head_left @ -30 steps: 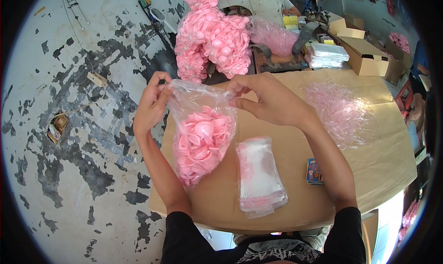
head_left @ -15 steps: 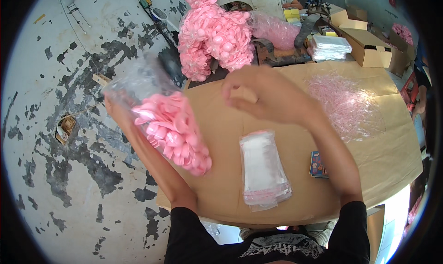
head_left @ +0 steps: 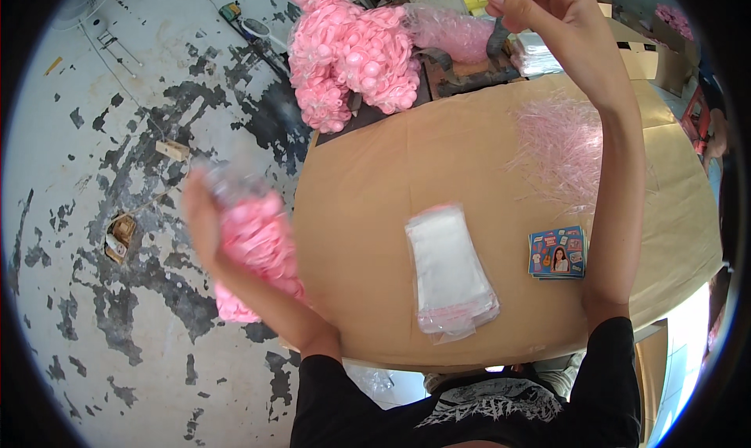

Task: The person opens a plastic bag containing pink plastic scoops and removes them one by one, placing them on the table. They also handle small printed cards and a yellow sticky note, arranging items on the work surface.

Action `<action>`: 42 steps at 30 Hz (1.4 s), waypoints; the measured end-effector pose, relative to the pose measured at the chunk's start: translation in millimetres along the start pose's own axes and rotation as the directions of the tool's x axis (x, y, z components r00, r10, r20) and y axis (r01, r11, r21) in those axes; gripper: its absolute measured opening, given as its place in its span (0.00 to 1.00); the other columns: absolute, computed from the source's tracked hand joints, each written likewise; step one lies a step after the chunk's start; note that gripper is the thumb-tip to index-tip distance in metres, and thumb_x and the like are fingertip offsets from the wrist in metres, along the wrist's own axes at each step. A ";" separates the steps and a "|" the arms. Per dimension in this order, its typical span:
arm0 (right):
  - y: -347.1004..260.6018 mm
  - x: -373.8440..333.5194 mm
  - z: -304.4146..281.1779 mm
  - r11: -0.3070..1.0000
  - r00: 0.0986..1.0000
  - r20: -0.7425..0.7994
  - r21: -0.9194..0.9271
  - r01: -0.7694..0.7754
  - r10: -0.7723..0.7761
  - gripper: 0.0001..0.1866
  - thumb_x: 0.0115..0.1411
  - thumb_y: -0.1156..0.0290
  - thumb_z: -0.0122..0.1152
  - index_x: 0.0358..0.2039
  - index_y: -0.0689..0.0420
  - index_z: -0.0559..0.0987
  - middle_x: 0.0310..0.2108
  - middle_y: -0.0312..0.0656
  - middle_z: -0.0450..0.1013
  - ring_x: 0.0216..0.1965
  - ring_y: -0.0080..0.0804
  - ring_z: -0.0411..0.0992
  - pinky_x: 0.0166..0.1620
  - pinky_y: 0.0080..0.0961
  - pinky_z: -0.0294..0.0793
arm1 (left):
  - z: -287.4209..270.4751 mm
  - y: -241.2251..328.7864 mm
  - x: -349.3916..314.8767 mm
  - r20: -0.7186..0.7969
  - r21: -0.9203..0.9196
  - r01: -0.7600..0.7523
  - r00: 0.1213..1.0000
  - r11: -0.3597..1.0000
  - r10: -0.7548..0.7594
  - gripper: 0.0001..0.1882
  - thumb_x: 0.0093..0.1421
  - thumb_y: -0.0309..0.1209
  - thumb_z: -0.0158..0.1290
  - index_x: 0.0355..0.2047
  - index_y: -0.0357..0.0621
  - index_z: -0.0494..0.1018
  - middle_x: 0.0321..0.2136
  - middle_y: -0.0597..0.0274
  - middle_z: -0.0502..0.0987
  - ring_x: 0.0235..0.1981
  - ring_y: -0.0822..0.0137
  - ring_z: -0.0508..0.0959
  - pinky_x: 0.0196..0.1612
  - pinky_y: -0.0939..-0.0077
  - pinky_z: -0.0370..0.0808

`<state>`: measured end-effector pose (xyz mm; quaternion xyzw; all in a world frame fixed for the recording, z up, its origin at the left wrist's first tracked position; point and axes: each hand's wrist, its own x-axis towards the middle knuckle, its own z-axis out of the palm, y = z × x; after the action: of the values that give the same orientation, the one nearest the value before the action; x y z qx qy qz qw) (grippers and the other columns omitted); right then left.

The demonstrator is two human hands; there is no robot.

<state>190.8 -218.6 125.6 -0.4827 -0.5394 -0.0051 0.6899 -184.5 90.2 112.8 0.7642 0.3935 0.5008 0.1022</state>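
Note:
My left hand (head_left: 202,221), blurred, grips the gathered top of a clear plastic bag packed with pink pieces (head_left: 254,237). Rounded and glossy, they look petal- or spoon-like. The bag hangs past the table's left edge, partly behind my forearm. Raised at the upper right, my right hand (head_left: 544,10) has loosely bent, parted fingers, some cut off by the picture's top. I see nothing in it. Below, on the brown-covered table (head_left: 368,237), lie a stack of clear, pink-edged plastic sleeves (head_left: 450,268) and a small pile of printed cards (head_left: 557,252).
Shredded pink filler (head_left: 559,151) spreads over the table's right side, partly behind my forearm. Large bags of pink pieces (head_left: 356,57) stand beyond the far edge, beside a clear pinkish plastic roll (head_left: 454,33). Cardboard boxes (head_left: 637,57) stand at the far right.
The filled bag has swung left and now hangs beyond the table edge. My right hand has moved up and right, away from above the table, uncovering the cards. The view has shifted slightly.

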 end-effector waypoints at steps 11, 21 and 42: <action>-10.9 -6.7 12.9 0.996 0.977 0.198 -0.016 -0.083 0.085 0.04 0.63 0.75 0.60 0.35 0.60 0.74 0.24 0.27 0.71 0.27 0.11 0.68 0.32 0.12 0.70 | 253.5 -38.1 -32.5 0.886 -0.286 0.185 0.426 0.940 0.185 0.18 0.71 0.44 0.42 0.36 0.41 0.71 0.26 0.74 0.67 0.28 0.79 0.64 0.32 0.79 0.65; -12.8 -8.1 1.3 0.993 0.989 0.138 -0.117 -0.032 0.048 0.02 0.62 0.77 0.59 0.34 0.59 0.74 0.24 0.26 0.70 0.26 0.11 0.65 0.31 0.11 0.66 | 155.4 -18.3 -0.8 0.752 -0.341 0.072 0.619 0.937 0.226 0.24 0.65 0.47 0.50 0.52 0.41 0.71 0.41 0.53 0.77 0.48 0.62 0.75 0.58 0.72 0.64; 236.1 -3.3 127.6 0.632 0.530 0.725 -0.669 0.391 0.440 0.17 0.58 0.69 0.56 0.48 0.60 0.76 0.43 0.48 0.76 0.42 0.43 0.75 0.45 0.36 0.74 | 199.1 -98.5 -22.2 0.844 -0.249 -0.054 0.477 0.967 0.244 0.19 0.66 0.39 0.52 0.50 0.38 0.76 0.42 0.61 0.80 0.43 0.71 0.75 0.51 0.76 0.70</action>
<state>219.7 -8.6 -39.0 -0.6748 -0.7357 0.0099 0.0578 -69.4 187.9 -51.8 0.9297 0.1704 0.0887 0.3141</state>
